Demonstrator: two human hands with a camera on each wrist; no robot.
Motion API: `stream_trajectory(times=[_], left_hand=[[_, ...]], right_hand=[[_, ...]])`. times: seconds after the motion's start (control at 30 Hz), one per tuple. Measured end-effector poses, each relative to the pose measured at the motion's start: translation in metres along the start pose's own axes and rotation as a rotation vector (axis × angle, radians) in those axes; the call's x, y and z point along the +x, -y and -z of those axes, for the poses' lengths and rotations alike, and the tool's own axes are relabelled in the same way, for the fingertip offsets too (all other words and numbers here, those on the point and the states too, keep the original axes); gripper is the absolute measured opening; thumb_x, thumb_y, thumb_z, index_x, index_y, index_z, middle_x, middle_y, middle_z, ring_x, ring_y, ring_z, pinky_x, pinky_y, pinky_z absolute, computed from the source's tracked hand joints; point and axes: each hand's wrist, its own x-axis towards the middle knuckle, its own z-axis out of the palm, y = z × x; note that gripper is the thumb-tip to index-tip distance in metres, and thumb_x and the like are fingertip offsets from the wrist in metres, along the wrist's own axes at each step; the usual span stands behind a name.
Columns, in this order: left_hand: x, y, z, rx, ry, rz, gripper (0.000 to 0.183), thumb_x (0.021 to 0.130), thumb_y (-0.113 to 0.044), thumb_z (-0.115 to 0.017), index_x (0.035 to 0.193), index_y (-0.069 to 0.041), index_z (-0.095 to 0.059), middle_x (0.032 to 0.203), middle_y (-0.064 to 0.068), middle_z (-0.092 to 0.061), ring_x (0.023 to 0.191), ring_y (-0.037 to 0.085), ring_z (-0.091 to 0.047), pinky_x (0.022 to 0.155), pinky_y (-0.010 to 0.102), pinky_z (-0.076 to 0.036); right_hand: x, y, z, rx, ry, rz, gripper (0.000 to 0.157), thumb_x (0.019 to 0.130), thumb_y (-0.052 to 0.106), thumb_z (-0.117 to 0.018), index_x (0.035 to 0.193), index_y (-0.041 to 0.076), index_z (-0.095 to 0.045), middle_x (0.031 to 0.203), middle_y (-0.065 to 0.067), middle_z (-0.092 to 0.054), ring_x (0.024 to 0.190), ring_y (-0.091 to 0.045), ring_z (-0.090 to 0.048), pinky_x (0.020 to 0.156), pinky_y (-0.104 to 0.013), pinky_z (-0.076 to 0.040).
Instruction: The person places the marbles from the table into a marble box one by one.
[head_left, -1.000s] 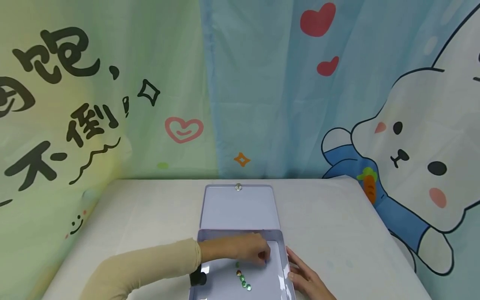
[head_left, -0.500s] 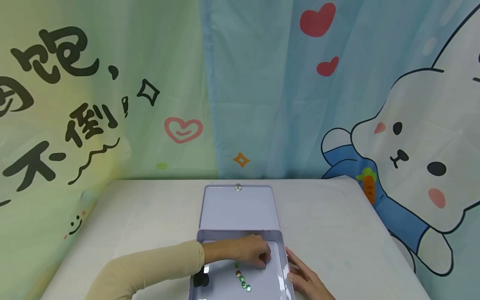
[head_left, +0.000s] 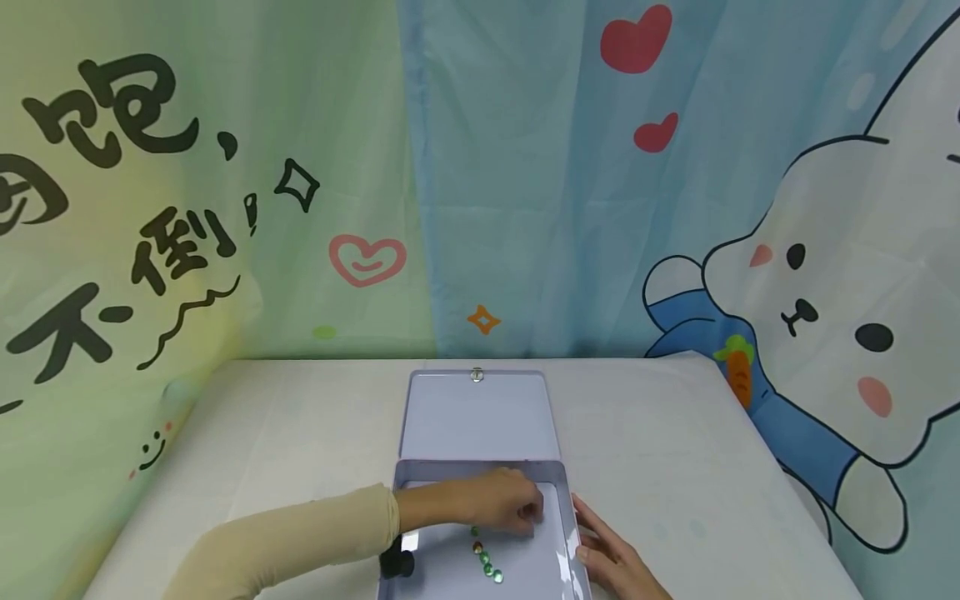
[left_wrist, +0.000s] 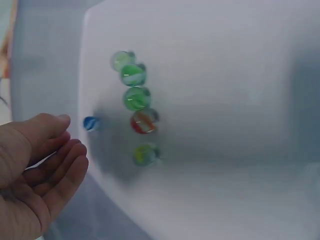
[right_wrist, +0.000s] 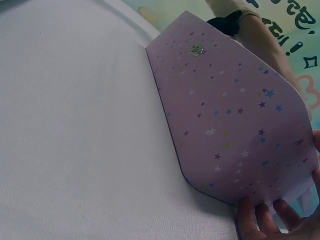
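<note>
An open shallow box [head_left: 558, 500], lavender inside, lies on the white table with its lid folded back. My left hand [head_left: 498, 502] reaches across into it, fingers loosely bent. In the left wrist view a small blue marble [left_wrist: 91, 123] sits just beyond the thumb and fingertips, with a gap between. Several glass marbles form a line on the box floor: green ones [left_wrist: 136, 98], a red-orange one [left_wrist: 144, 121] and a yellow-green one [left_wrist: 145, 154]. My right hand [head_left: 618, 554] touches the outside of the right wall [right_wrist: 235, 120], pink with stars, its fingertips along the edge.
The box lid [head_left: 480, 414], with a round metal clasp [head_left: 477, 375], lies flat behind the box. A black band [head_left: 397, 560] sits near the left sleeve [head_left: 300, 537]. White cloth [head_left: 675, 450] covers the table. A printed curtain [head_left: 495, 167] hangs behind.
My left hand has shifted very slightly to the right within the box. The right hand and the line of marbles stay in place.
</note>
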Motion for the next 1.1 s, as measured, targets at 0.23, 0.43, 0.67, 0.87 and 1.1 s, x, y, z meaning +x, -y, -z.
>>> stream_trajectory(times=[0.23,0.43,0.67,0.87,1.1], left_hand=[[-0.028,-0.006,0.034,-0.146,-0.124,0.014,0.012,0.090,-0.019,-0.068,0.100,-0.013,-0.071,0.093,-0.007,-0.070,0.079,-0.004,-0.058,0.069,0.004,-0.044],[-0.066,-0.003,0.054,-0.263,-0.272,0.110,0.013,0.092,-0.019,-0.066,0.103,-0.015,-0.071,0.095,-0.008,-0.070,0.079,-0.007,-0.057,0.070,0.008,-0.048],[-0.119,0.009,0.051,-0.483,-0.407,0.142,0.013,0.094,-0.020,-0.065,0.106,-0.016,-0.070,0.098,-0.005,-0.071,0.085,-0.003,-0.061,0.077,0.017,-0.054],[-0.167,0.017,0.045,-0.529,-0.577,0.220,0.011,0.093,-0.021,-0.065,0.104,-0.022,-0.069,0.098,-0.002,-0.071,0.084,0.001,-0.065,0.074,0.022,-0.057],[-0.215,0.027,0.022,-0.413,-0.779,0.390,0.013,0.091,-0.015,-0.067,0.100,-0.024,-0.068,0.093,-0.005,-0.071,0.080,-0.002,-0.063,0.070,0.021,-0.056]], right_hand=[[-0.001,0.002,-0.002,0.011,-0.025,-0.026,0.067,0.100,0.032,-0.048,0.156,0.023,-0.012,0.160,-0.027,-0.010,0.135,-0.046,-0.041,0.097,-0.059,-0.048],[-0.001,0.002,-0.004,0.014,-0.047,-0.010,0.067,0.099,0.029,-0.050,0.156,0.021,-0.015,0.159,-0.028,-0.015,0.133,-0.043,-0.044,0.096,-0.059,-0.049],[-0.002,0.002,-0.003,0.012,-0.024,0.014,0.067,0.100,0.027,-0.049,0.156,0.017,-0.014,0.157,-0.031,-0.015,0.133,-0.042,-0.045,0.095,-0.056,-0.051],[-0.001,0.001,-0.004,0.012,-0.031,-0.005,0.068,0.099,0.030,-0.050,0.156,0.020,-0.014,0.157,-0.031,-0.016,0.133,-0.041,-0.046,0.094,-0.058,-0.050],[-0.001,0.001,-0.002,0.014,-0.013,0.013,0.068,0.100,0.028,-0.049,0.156,0.018,-0.013,0.157,-0.031,-0.014,0.132,-0.040,-0.046,0.094,-0.058,-0.051]])
